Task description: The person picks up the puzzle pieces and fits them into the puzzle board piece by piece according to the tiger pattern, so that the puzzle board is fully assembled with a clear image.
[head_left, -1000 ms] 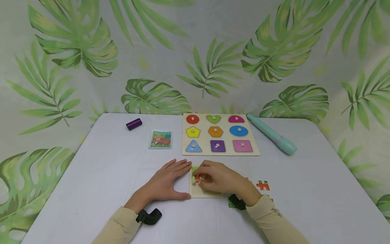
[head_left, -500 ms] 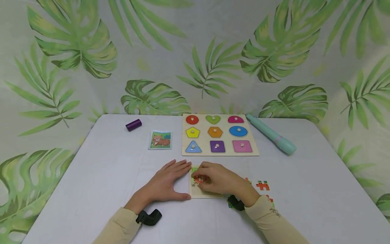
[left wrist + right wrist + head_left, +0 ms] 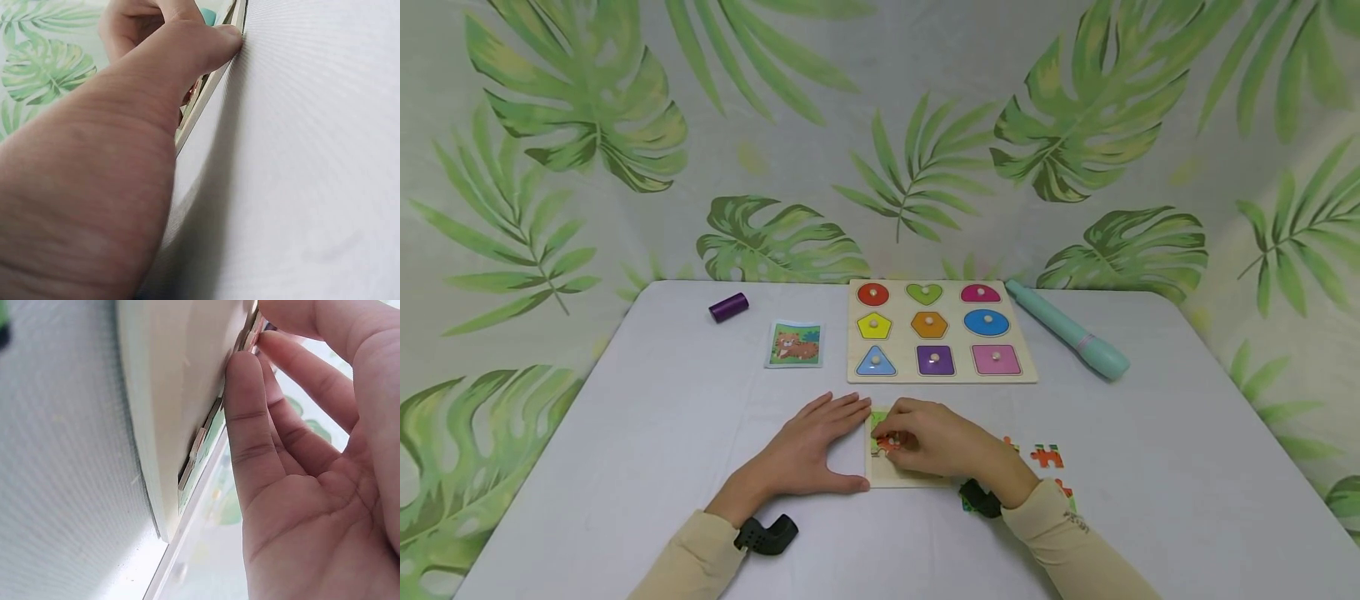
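Observation:
A small wooden jigsaw tray (image 3: 898, 478) lies in front of me in the head view. My left hand (image 3: 808, 448) rests flat beside it, fingers straight and thumb spread. The fingertips and thumb tip meet the tray's left edge; the left wrist view shows the thumb (image 3: 226, 40) against that edge. Over the tray, my right hand (image 3: 942, 437) pinches an orange jigsaw piece (image 3: 889, 442) with bent fingers, low at the tray's left part. Green pieces (image 3: 194, 456) sit in the tray near its far side. The right hand hides most of the tray's right half.
Loose jigsaw pieces (image 3: 1047, 456) lie right of the tray, some behind my right wrist. Beyond it is a shape board (image 3: 902, 375) with knobbed shapes. A tiger picture card (image 3: 796, 344), a purple cylinder (image 3: 729, 307) and a mint-green tapered tube (image 3: 1067, 329) lie farther back.
My right fingers and the orange piece have shifted very slightly toward me on the tray. The left hand keeps its place at the edge.

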Tool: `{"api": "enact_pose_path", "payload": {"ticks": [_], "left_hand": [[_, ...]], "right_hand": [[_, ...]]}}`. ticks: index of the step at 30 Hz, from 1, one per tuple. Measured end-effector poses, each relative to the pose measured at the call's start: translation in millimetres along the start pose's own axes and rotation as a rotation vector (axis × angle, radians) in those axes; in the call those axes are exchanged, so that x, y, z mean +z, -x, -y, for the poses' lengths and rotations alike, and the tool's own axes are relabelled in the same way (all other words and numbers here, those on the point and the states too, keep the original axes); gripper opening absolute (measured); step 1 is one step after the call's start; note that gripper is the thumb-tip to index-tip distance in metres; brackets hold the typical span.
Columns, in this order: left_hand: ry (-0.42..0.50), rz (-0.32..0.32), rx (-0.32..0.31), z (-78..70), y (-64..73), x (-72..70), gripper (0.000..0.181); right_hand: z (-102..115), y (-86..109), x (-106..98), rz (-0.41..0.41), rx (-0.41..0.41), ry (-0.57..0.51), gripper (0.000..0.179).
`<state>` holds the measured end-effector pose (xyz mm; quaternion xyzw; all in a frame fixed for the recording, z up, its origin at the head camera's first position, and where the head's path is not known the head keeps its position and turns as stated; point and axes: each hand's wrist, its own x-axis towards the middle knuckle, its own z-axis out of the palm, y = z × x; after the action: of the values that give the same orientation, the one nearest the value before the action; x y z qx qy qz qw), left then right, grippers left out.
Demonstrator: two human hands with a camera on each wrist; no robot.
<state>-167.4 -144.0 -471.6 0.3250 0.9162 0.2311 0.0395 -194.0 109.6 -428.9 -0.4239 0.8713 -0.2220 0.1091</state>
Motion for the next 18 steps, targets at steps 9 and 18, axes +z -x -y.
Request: {"api": "enact_pose_path", "payload": {"ticks": [9,18], "left_hand": [[0.002,-0.004,0.003,1.4,-0.3,0.9,0.101],[0.003,0.003,0.001,0.1,-0.2,-0.7,0.101]], "right_hand": [[0.1,0.1,0.6,0.004,0.011,-0.011,0.03],[1.5,0.7,-0.6,0.008,0.01,-0.011,0.03]]}}
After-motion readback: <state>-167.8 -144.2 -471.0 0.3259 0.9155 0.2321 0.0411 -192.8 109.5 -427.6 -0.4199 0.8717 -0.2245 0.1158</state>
